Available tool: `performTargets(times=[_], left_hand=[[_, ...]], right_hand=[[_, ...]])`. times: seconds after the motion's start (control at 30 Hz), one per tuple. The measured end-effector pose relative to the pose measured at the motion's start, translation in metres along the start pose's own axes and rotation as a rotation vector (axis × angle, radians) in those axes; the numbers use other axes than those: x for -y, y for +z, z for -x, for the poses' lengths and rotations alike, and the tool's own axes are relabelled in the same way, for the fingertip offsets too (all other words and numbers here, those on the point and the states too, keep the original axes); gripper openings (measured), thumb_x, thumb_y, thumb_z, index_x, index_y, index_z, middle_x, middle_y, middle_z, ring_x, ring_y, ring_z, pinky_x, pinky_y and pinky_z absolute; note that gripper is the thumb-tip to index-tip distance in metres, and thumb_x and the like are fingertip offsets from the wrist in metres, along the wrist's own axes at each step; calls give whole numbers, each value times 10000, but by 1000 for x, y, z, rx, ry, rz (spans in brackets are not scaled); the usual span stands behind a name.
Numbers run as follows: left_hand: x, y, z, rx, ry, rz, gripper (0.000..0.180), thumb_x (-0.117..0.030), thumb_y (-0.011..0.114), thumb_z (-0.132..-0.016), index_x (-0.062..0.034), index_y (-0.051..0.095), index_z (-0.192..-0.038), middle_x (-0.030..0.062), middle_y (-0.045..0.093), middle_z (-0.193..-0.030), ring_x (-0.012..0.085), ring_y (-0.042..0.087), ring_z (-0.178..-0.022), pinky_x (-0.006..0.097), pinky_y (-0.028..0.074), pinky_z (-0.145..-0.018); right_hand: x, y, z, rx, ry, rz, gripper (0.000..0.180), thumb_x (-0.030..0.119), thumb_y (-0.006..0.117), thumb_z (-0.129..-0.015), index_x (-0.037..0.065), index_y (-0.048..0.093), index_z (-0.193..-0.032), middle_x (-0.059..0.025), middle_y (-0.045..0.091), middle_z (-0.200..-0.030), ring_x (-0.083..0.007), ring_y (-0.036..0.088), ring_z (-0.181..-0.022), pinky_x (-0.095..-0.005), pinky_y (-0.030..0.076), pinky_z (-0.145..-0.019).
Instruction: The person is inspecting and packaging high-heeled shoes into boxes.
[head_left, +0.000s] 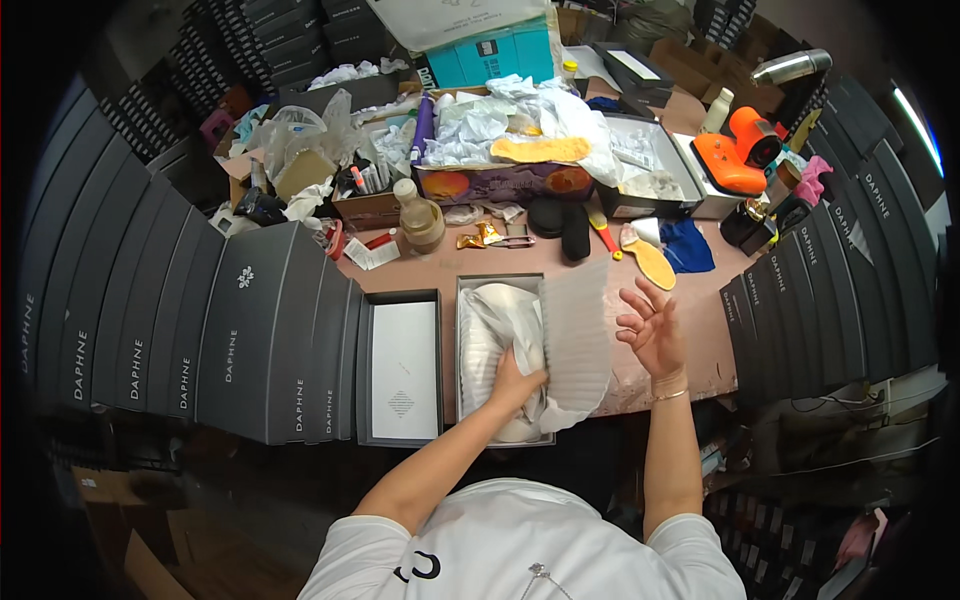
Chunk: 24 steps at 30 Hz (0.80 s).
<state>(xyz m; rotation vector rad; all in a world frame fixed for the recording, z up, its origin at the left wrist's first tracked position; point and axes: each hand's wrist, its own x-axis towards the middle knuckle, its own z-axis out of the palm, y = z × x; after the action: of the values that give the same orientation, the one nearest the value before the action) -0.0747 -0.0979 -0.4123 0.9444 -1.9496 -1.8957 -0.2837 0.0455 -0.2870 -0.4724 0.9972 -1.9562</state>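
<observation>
Left hand [518,385] presses white wrapping paper [575,335] into the open shoe box [462,300], fingers closed on it; right hand [652,328] hovers open.

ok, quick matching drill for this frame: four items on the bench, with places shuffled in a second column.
1. left hand
2. right hand
3. box lid
4. orange tool

a. far right corner of the table
b. open, raised beside the tissue sheet
c. pressed into the wrapping in the open box
d. flat, left of the open box

Pairs: 1-c, 2-b, 3-d, 4-a
</observation>
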Motion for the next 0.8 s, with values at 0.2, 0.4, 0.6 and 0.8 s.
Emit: performTargets(times=[0.2,0.4,0.6,0.8], left_hand=[[-68,-96,86,-414,499,-400,465,-79,591,-851,3,505,-1300,225,429,-1374,350,423,-1282,406,346,-1055],[6,-131,87,-127,-13,-634,362,-191,705,-759,22,572,-1020,193,614,-967,359,614,-891,429,500,-766],[-15,-140,98,-236,234,-471,232,-78,607,-788,56,541,-965,241,588,-838,403,584,-752,458,461,-679],[-122,-199,153,-48,222,383,217,-61,598,-880,47,577,-1067,58,639,-984,101,602,-843,244,487,-765]], right_hand=[[-72,47,55,26,-124,938,624,367,465,-979,-40,319,-1428,-223,356,-1464,-314,351,-1353,-384,282,-1108],[-145,133,13,237,-272,1944,727,452,488,-931,-57,303,-1416,-259,278,-1486,-388,228,-1402,-509,160,-1137],[-145,122,-3,583,-281,1835,1016,561,684,-740,-15,243,-1451,-255,255,-1496,-361,237,-1407,-556,180,-1117],[-158,147,-11,403,-63,2083,1052,476,751,-687,58,200,-1479,-256,255,-1490,-379,243,-1397,-555,196,-1114]])
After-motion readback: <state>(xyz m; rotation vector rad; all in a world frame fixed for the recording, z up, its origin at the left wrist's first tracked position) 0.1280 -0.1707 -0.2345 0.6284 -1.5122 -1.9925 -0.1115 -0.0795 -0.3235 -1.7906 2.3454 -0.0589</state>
